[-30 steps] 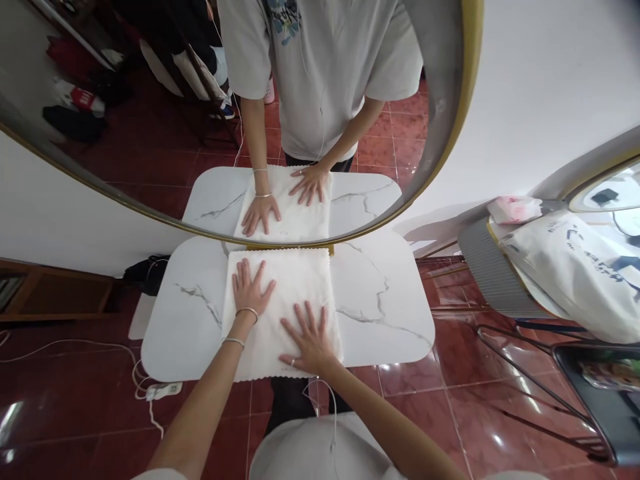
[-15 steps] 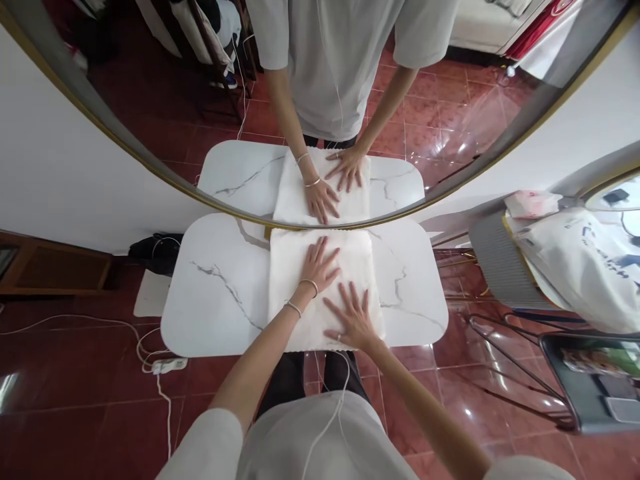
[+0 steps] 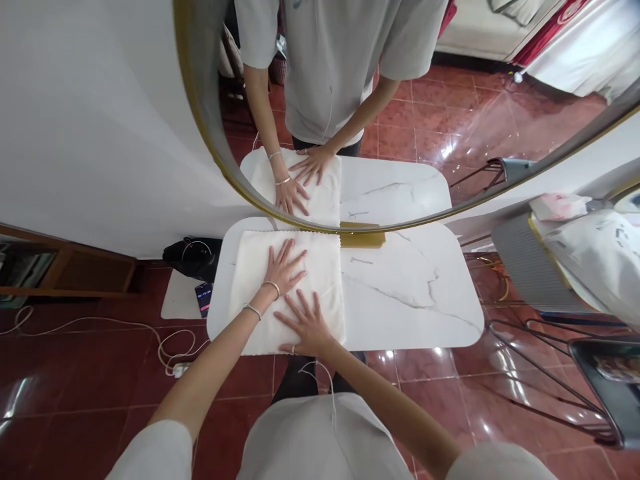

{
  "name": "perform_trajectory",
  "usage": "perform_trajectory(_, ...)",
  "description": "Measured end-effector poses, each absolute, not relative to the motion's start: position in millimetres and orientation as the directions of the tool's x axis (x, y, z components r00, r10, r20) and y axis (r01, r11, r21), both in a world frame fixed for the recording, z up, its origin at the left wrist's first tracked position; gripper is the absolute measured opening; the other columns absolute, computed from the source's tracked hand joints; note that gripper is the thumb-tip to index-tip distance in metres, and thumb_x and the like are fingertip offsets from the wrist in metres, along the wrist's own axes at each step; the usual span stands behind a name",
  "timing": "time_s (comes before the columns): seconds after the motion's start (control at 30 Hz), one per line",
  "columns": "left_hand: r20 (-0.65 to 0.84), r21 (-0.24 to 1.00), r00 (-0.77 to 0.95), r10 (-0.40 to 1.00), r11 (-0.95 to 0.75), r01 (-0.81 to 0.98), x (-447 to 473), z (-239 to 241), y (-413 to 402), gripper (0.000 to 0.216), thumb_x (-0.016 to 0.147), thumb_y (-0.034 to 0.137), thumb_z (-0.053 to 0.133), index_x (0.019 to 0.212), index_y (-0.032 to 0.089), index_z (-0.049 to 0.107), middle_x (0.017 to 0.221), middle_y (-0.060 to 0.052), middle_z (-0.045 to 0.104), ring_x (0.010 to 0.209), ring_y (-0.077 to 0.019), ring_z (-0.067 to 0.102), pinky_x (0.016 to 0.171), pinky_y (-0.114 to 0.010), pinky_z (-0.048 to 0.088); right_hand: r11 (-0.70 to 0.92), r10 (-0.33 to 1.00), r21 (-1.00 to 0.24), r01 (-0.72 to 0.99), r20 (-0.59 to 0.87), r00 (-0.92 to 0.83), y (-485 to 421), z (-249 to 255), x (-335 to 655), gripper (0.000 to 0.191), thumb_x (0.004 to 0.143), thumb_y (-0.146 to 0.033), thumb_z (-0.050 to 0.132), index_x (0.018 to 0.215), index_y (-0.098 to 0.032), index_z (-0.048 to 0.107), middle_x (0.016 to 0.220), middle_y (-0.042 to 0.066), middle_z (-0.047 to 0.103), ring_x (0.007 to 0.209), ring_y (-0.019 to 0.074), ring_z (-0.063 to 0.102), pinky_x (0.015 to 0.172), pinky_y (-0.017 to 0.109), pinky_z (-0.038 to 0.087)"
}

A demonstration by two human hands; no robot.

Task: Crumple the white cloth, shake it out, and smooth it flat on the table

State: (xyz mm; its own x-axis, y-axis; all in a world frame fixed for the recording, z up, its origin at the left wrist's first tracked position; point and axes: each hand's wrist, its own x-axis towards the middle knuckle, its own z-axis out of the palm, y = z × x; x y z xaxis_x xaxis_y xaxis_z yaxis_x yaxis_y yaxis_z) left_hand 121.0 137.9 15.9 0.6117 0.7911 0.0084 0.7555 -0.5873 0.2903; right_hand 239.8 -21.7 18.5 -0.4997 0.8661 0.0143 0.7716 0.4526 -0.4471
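Towel (image 3: 320, 280) lay flat on the table (image 3: 415, 293).
We pressed left hand (image 3: 284, 269) and right hand (image 3: 306, 327) on it, fingers spread, gripping nothing.

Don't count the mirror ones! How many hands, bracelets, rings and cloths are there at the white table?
Hands: 2, left hand and right hand, flat on the cloth
Bracelets: 2, one bracelet by the left hand, one further up that wrist
Rings: 1, a ring on the right hand
Cloths: 1
Total: 6
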Motion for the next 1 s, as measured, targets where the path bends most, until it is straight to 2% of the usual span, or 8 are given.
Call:
perform_trajectory(0.13,0.047,0.300,0.475,0.879,-0.466,0.833,92,17,134,0.054,0.093,0.045,0.045,0.145,0.030,0.039,0.161,-0.007,0.014,0.148,-0.0309,0.014,0.117,-0.058,0.010,0.309,0.951,-0.530,0.790,0.153,-0.269,-11,11,251,0.060,0.094,-0.055,0.042,0.146,-0.024,0.039,0.147,0.008,0.045,0.141,0.0240,0.032,0.116,0.048,0.028)
perform_trajectory(0.2,0.074,0.294,0.319,0.945,-0.326,0.898,79,16,132,0.056,0.093,0.047,0.044,0.145,0.027,0.041,0.160,-0.010,0.018,0.147,-0.0323,0.016,0.117,-0.056,0.015,0.168,0.973,-0.521,0.837,0.224,-0.056,6,7,263,0.049,0.099,-0.042,0.036,0.140,-0.018,0.047,0.141,0.010,0.052,0.138,0.0209,0.037,0.111,0.040,0.036)
perform_trajectory(0.27,0.078,0.288,0.244,0.967,-0.256,0.923,68,13,133,0.057,0.092,0.048,0.045,0.144,0.024,0.042,0.160,-0.011,0.020,0.147,-0.0321,0.018,0.117,-0.052,0.018,0.086,0.960,-0.443,0.893,0.277,0.044,31,4,270,0.049,0.099,-0.038,0.035,0.140,-0.014,0.046,0.146,0.013,0.044,0.143,0.0252,0.028,0.113,0.045,0.033)
perform_trajectory(0.37,0.100,0.276,0.250,0.963,-0.268,0.923,59,8,140,0.057,0.092,0.048,0.046,0.143,0.023,0.044,0.159,-0.011,0.022,0.147,-0.0291,0.018,0.118,-0.048,0.017,0.132,0.960,-0.299,0.945,0.277,-0.046,73,-1,264,0.057,0.099,-0.038,0.034,0.147,-0.009,0.034,0.155,0.015,0.028,0.147,0.0276,0.013,0.117,0.050,0.023)
perform_trajectory(0.47,0.130,0.282,0.205,0.970,-0.235,0.930,56,5,158,0.057,0.092,0.048,0.045,0.142,0.023,0.044,0.159,-0.012,0.022,0.147,-0.0283,0.017,0.119,-0.047,0.015,0.148,0.970,-0.236,0.960,0.223,-0.095,112,-3,245,0.059,0.098,-0.038,0.035,0.147,-0.007,0.032,0.157,0.017,0.023,0.148,0.0276,0.010,0.118,0.049,0.019)
perform_trajectory(0.73,0.137,0.345,0.170,0.976,-0.208,0.915,58,6,229,0.058,0.090,0.049,0.049,0.142,0.023,0.045,0.159,-0.011,0.023,0.147,-0.0287,0.016,0.119,-0.048,0.013,-0.079,0.996,-0.175,0.981,-0.058,0.070,208,15,205,0.071,0.095,-0.060,0.033,0.153,-0.021,0.024,0.155,0.019,0.026,0.142,0.0414,0.021,0.108,0.063,0.018)
perform_trajectory(0.83,0.126,0.366,0.139,0.982,-0.176,0.914,64,7,229,0.049,0.094,0.043,0.041,0.138,0.023,0.049,0.158,-0.010,0.026,0.147,-0.0271,0.017,0.120,-0.048,0.013,-0.117,0.985,-0.189,0.975,-0.150,0.090,231,18,200,0.066,0.095,-0.060,0.030,0.151,-0.025,0.029,0.152,0.018,0.033,0.138,0.0408,0.029,0.107,0.062,0.022)
perform_trajectory(1.0,0.017,0.387,0.099,0.995,-0.097,0.917,61,11,159,0.059,0.093,0.050,0.043,0.146,0.025,0.039,0.160,-0.009,0.018,0.148,-0.0289,0.011,0.119,-0.054,0.009,-0.044,0.999,-0.220,0.974,0.019,0.049,217,6,206,0.055,0.098,-0.046,0.031,0.148,-0.022,0.036,0.150,0.018,0.036,0.136,0.0401,0.032,0.105,0.062,0.024)
